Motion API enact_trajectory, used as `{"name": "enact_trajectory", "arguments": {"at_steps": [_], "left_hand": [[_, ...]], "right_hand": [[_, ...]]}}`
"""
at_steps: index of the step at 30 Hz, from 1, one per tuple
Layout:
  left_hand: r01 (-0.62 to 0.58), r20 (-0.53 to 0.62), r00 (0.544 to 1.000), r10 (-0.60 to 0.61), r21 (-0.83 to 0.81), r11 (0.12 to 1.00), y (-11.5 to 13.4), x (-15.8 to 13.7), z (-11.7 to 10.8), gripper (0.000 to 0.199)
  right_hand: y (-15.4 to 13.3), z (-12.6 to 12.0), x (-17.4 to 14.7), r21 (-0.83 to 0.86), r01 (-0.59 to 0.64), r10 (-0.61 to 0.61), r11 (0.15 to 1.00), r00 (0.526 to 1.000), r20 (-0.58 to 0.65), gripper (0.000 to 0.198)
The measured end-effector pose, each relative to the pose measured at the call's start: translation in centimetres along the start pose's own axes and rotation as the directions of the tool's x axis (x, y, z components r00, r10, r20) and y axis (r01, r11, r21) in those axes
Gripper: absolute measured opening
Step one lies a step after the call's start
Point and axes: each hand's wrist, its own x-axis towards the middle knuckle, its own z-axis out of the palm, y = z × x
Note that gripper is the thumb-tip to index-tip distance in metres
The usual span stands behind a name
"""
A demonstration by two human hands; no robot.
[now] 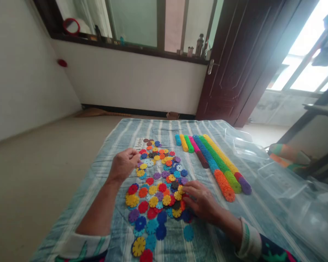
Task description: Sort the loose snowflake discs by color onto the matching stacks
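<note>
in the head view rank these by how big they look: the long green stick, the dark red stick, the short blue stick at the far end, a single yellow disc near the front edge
1. long green stick
2. dark red stick
3 and 4. yellow disc and short blue stick: they look much alike in size, and the disc lies far nearer the camera, so I will not rank them.

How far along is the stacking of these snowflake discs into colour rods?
Done: several stacked rods lie side by side on the striped cloth, in blue, yellow, green, pink, orange and purple. In hand: the left hand is closed at the far edge of the loose discs, and the right hand rests on the near right edge. Left: a wide spread of mixed discs remains unstacked.
</note>
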Motion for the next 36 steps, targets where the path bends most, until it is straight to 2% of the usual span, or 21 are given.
{"name": "enact_trajectory", "arguments": {"at_steps": [4, 6, 10, 12, 15, 18, 22, 28, 36], "left_hand": [[-0.068, -0.061, 0.995, 0.079, 0.159, 0.985, -4.8, 0.2, 1.2, 0.016], [-0.089, -0.13, 0.983, 0.126, 0.263, 0.961, -5.9, 0.5, 1.5, 0.018], [-0.043, -0.27, 0.95, 0.158, 0.387, 0.921, -7.0, 0.8, 1.6, 0.021], [-0.048, -0.301, 0.937, 0.18, 0.397, 0.917, -7.6, 1.0, 1.4, 0.021], [-0.067, -0.334, 0.918, 0.214, 0.401, 0.913, -8.4, 1.3, 1.2, 0.018], [-0.073, -0.342, 0.913, 0.222, 0.397, 0.915, -8.8, 1.4, 1.1, 0.015], [-0.063, -0.336, 0.922, 0.195, 0.365, 0.929, -9.0, 1.4, 1.3, 0.015], [-0.047, -0.298, 0.94, 0.164, 0.363, 0.931, -9.4, 1.4, 1.4, 0.019], [-0.025, -0.273, 0.953, 0.132, 0.363, 0.931, -9.2, 1.4, 1.2, 0.021]], "right_hand": [[-2.0, 0.9, 0.8, -0.041, 0.052, -0.048, 0.998, 0.996, 0.079, 0.016], [-2.6, 1.3, 1.1, -0.04, 0.078, -0.075, 0.996, 0.995, 0.067, 0.018], [-2.0, 1.8, 2.1, -0.08, 0.081, -0.08, 0.993, 0.997, 0.013, 0.02], [-1.0, 2.1, 2.8, -0.127, 0.006, -0.006, 0.992, 1.0, -0.001, 0.029], [0.6, 3.1, 3.8, -0.15, -0.185, 0.183, 0.971, 0.983, -0.028, 0.053], [1.2, 4.3, 4.5, -0.094, -0.263, 0.26, 0.96, 0.965, -0.047, 0.056], [0.9, 5.1, 4.7, -0.004, -0.191, 0.191, 0.982, 0.981, -0.022, 0.055], [0.2, 4.4, 4.6, 0.085, -0.097, 0.098, 0.992, 0.995, -0.007, 0.049], [0.1, 4.2, 4.6, 0.12, -0.049, 0.06, 0.992, 0.994, -0.09, 0.029]]}}
